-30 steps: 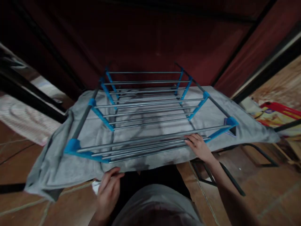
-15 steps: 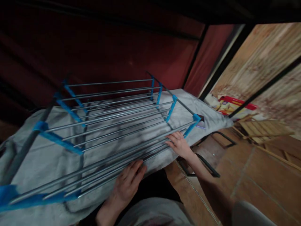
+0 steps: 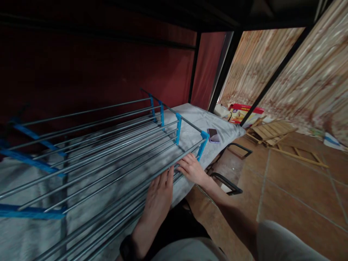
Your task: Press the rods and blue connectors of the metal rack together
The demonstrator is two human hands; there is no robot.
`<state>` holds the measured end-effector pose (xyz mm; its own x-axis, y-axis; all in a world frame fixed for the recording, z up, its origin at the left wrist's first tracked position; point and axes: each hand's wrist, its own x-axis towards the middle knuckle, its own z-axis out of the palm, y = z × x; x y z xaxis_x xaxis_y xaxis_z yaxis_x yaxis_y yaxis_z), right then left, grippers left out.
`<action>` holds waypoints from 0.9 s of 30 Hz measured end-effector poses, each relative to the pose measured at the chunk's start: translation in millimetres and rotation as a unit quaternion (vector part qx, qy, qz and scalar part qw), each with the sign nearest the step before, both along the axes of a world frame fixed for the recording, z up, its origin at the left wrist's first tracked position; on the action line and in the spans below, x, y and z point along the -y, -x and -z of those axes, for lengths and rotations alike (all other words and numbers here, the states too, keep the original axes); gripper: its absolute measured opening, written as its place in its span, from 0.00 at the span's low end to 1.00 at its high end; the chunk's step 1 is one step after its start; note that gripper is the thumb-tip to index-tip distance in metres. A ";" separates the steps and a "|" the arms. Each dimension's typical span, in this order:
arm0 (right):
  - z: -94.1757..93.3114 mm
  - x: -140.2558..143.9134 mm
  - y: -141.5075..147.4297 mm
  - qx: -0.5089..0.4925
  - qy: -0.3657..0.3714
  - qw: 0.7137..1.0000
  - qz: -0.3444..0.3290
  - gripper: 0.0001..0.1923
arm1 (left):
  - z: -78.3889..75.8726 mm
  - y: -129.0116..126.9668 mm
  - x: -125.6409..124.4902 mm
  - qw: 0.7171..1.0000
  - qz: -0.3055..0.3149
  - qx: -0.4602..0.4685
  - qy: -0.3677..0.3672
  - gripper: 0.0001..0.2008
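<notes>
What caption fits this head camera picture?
Both hands, left and right, rest on a rack over grey cloth.

A rack (image 3: 108, 145) of grey metal rods and blue plastic joints lies flat on grey cloth. Both hands rest on its near rods.

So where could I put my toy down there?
Bare grey cloth lies past the rack's blue end, beside the phone. The tiled floor at right is bare. Near both hands, left and right, the rods crowd together.
</notes>
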<state>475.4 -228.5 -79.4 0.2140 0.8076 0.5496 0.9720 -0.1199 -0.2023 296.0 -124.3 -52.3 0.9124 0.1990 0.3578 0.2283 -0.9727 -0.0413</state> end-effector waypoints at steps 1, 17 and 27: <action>0.1 -0.3 0.1 -0.003 -0.004 1.000 0.000 0.13 | 1.1 -6.5 -0.1 1.000 0.000 -0.009 0.007 0.27; 24.7 46.7 -29.2 -0.210 -0.300 0.897 0.249 0.16 | -8.7 -36.2 -8.4 0.987 -0.041 -0.139 0.072 0.26; 29.5 30.3 -71.3 -0.387 -0.219 0.881 0.161 0.14 | -13.9 -48.6 -2.8 0.990 -0.046 -0.128 0.043 0.23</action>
<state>546.7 -258.8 -109.0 0.8408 0.3834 0.3823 0.4529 -0.1113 -0.8846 344.6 -121.5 -38.4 0.9474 0.3057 0.0950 0.3095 -0.9505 -0.0271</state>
